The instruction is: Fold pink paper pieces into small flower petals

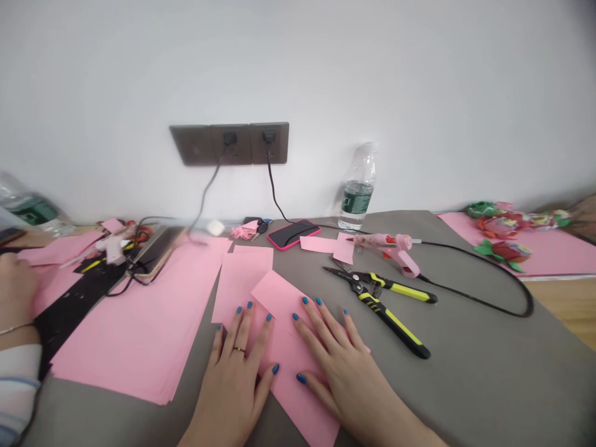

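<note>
One grey-topped table (470, 379) under everything. One broad stack of pink paper (125, 329) lying flat to my left. One long pink sheet (302, 397), the piece beneath my hands, set slantwise near the table's front edge. One smaller pink rectangle (279, 298) lies tilted across its far end, overlapping one more pink piece (239, 279). All three lie flat, with straight cut edges.

My left hand (228, 391), wearing a ring, and my right hand (347, 385) rest palm down on the long sheet, just apart. My fingers (326, 329), blue-nailed, are spread wide and pressed flat on the paper, gripping nothing.

Beyond them, one pair of wire strippers (391, 310) with yellow-and-black handles. One pink hot glue gun (395, 251) on its side, its black cord (484, 273) looping right. One water bottle (357, 186), upright by the wall. One phone in a pink case (293, 234), lying flat. Two small pink slips (319, 244) beside the glue gun.

At far left, another person's hand (16, 292), with a thin bracelet, rests near the stack.
</note>
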Demonstrator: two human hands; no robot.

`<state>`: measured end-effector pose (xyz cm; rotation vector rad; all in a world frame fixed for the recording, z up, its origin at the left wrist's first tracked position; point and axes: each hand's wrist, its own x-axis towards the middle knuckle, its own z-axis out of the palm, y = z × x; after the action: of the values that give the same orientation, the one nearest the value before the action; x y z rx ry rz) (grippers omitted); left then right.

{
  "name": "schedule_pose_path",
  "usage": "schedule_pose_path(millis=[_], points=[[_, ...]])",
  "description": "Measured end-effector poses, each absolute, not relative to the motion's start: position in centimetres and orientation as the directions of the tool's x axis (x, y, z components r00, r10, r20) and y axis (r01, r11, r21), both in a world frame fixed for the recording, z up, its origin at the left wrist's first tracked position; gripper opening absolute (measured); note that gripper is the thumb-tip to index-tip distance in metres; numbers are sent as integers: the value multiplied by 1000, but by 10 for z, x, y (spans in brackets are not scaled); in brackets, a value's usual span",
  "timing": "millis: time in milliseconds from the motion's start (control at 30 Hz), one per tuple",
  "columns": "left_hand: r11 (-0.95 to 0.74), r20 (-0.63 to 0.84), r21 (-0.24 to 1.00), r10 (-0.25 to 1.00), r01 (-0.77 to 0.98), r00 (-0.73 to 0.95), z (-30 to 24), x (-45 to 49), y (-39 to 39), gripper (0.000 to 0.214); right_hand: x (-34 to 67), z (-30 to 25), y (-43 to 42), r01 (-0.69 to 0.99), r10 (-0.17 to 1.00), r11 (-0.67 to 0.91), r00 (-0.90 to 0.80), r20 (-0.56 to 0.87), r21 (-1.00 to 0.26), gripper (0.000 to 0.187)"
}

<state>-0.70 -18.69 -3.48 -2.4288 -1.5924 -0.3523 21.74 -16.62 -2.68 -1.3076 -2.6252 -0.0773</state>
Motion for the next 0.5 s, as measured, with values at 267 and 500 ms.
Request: schedule_pose_path(millis=[267,500], points=[[-375,326,-29,873,927,363,-34,-5,-188,57,215,-22,-167,807,797,586,-560,224,-68,59],[-354,313,236,909,905,274,-20,-15,-167,65,221,-17,-166,818,827,555,-523,209,-151,70]])
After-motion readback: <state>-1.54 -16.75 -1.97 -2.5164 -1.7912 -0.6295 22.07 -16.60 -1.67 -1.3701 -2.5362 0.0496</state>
